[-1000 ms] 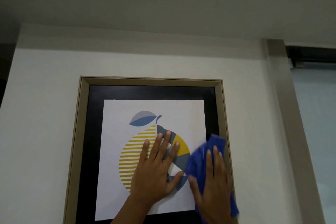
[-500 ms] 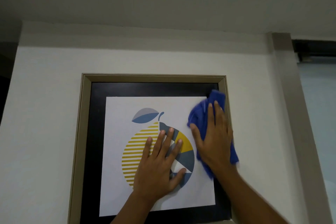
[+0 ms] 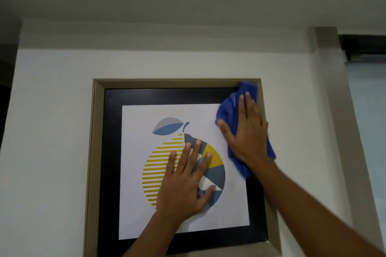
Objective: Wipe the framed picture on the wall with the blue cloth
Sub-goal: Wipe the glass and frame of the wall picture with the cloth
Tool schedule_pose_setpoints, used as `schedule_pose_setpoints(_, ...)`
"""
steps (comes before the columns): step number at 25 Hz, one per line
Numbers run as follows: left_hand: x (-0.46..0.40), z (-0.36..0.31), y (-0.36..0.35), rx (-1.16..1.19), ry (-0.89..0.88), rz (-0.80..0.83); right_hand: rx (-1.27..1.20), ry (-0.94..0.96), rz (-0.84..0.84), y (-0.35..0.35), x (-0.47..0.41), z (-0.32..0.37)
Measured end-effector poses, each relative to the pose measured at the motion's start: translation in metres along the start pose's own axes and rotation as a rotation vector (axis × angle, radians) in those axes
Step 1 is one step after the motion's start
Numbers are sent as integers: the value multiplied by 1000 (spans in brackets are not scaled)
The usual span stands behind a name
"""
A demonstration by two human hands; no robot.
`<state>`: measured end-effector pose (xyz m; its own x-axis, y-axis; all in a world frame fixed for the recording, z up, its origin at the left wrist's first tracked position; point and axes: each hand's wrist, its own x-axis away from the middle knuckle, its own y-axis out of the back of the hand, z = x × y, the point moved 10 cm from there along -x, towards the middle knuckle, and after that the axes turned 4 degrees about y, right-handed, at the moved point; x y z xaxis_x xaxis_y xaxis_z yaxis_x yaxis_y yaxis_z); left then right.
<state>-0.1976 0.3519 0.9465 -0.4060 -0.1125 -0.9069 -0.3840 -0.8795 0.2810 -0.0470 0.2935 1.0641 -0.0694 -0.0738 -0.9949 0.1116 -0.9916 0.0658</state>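
The framed picture (image 3: pixel 98 152) hangs on a white wall: a beige frame, a black mat and a white print of a yellow and grey fruit. My left hand (image 3: pixel 186 181) lies flat on the print with its fingers spread, holding nothing. My right hand (image 3: pixel 246 131) presses the blue cloth (image 3: pixel 228 110) against the glass at the frame's upper right corner. The cloth's top edge reaches the frame's inner corner and its lower end hangs below my wrist.
The ceiling runs close above the frame. A grey vertical trim (image 3: pixel 334 110) stands right of the picture, with a dark rail (image 3: pixel 363 48) and a pale panel (image 3: pixel 367 131) beyond it. Bare white wall (image 3: pixel 52 131) lies left of the frame.
My right hand has slid the blue cloth up the picture's right side, from the lower right to the upper right corner. My left hand has stayed flat on the print.
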Motion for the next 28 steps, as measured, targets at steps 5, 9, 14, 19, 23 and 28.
schedule_pose_setpoints(5, 0, -2, 1, -20, -23, -34, -47, -56, -39, -9, 43, -10)
schedule_pose_setpoints(9, 1, -3, 1, -61, -32, -45, -15, -74, 118, -23, 210, -20)
schedule_pose_setpoints(14, 2, -3, 2, -64, -44, -67, -28, -14, 100, -16, 117, -15)
schedule_pose_setpoints(19, 2, -2, 1, -62, -48, -90, -121, 11, -143, 3, 0, -8)
schedule_pose_setpoints(23, 2, -4, 2, -56, -53, -96, -139, 69, -101, -8, 75, -12)
schedule_pose_setpoints(28, 10, -13, -5, -54, -29, -49, -186, 68, 158, -15, 215, -23)
